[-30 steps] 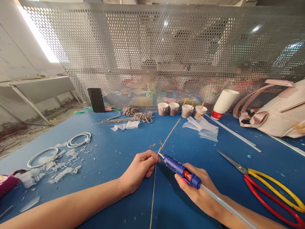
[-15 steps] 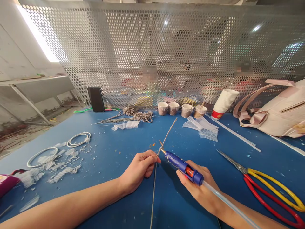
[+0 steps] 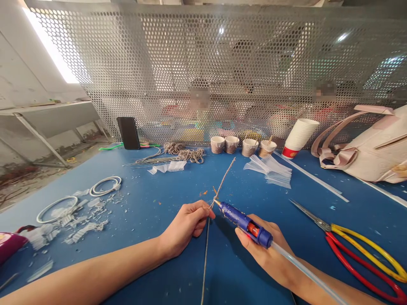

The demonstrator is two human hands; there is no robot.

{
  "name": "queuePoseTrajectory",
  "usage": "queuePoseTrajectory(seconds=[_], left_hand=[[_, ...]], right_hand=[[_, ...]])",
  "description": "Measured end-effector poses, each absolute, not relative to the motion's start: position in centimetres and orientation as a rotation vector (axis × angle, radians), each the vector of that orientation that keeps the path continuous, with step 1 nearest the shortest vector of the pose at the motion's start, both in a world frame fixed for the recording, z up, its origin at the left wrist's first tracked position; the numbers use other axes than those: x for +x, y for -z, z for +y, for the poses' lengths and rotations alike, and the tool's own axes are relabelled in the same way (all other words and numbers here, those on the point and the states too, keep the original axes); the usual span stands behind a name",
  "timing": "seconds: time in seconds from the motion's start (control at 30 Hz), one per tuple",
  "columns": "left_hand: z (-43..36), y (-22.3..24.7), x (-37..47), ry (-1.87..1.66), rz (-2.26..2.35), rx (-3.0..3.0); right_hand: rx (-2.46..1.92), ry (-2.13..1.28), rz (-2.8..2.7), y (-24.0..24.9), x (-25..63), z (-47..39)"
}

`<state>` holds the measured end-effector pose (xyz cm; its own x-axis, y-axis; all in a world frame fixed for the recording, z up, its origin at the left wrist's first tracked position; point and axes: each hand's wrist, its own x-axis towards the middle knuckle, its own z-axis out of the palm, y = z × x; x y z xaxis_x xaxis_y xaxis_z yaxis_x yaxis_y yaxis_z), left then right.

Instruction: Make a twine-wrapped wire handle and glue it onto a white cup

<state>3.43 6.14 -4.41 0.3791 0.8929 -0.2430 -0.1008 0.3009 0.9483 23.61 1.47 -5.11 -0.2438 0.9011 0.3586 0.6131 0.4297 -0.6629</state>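
My left hand (image 3: 187,224) pinches a thin twisted cord (image 3: 205,258) near the middle of the blue table. One end of the cord runs down toward the front edge, and a stiff twisted length (image 3: 225,178) points up and away from my fingers. In my right hand (image 3: 270,250) is a blue glue gun (image 3: 243,220), with a clear glue stick (image 3: 305,271) coming out of its back. The gun's metal tip is at the cord, just beyond my left fingertips. Whether glue is coming out is too small to tell.
Red-and-yellow-handled scissors (image 3: 327,228) lie at right. Along the back stand a phone (image 3: 128,133), cord bundles (image 3: 190,155), small wrapped cups (image 3: 218,145), stacked paper cups (image 3: 300,137) and a bag (image 3: 378,144) before a perforated screen (image 3: 178,63). White rings (image 3: 104,186) and scraps lie left.
The cord's far end and the glue gun's tip have shifted very slightly to the left. Both hands keep their grips.
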Motion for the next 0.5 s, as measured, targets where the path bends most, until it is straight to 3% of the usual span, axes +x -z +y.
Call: queuePoseTrajectory(seconds=[0.5], left_hand=[[6.2,4.68,3.45,-0.829,0.949,1.032]], right_hand=[[-1.273,-0.58,-1.996,4.78,23.34,1.46]])
